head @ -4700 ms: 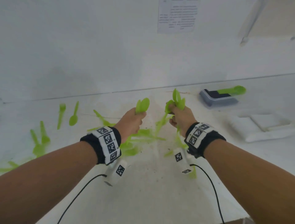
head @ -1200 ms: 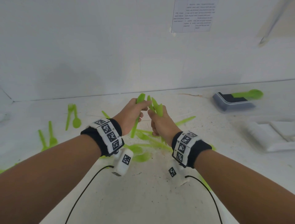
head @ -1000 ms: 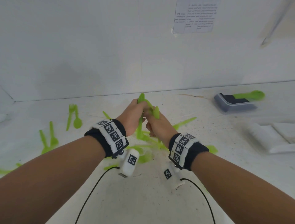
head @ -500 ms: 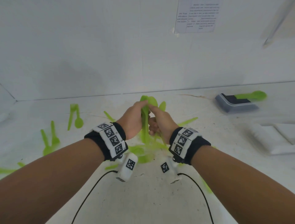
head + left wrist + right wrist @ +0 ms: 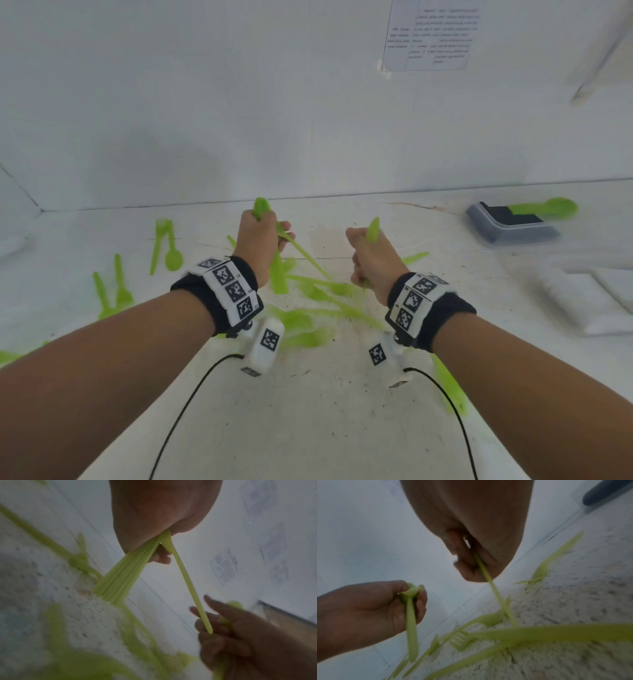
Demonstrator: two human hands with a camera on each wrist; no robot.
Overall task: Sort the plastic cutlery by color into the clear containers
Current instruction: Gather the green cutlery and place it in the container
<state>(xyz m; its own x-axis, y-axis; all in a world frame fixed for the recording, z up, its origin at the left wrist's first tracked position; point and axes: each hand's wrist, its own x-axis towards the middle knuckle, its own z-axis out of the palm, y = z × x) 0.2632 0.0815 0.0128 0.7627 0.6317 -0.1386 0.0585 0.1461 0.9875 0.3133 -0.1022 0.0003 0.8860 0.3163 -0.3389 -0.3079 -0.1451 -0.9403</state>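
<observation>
Above a loose pile of green plastic cutlery (image 5: 322, 301) on the white table, my left hand (image 5: 265, 240) grips a bundle of green cutlery (image 5: 120, 574) by its handles; one handle (image 5: 187, 585) splays out sideways. My right hand (image 5: 368, 255) is to the right of it and grips a single green piece (image 5: 372, 230), whose thin handle (image 5: 488, 577) comes out below the fist. The two hands are apart. A clear container with a dark inside (image 5: 496, 234) stands at the far right with a green spoon (image 5: 548, 207) lying across it.
A green fork (image 5: 159, 243) and spoon (image 5: 173, 255) lie at the far left, with more green pieces (image 5: 113, 294) nearer the left edge. A white folded object (image 5: 616, 301) lies at the right. A wall rises behind the table, with a printed sheet (image 5: 435, 34).
The hands were pressed together half a second ago and have moved apart. The left hand's bundle looks bigger than a second ago, and the right hand holds a single piece instead of several.
</observation>
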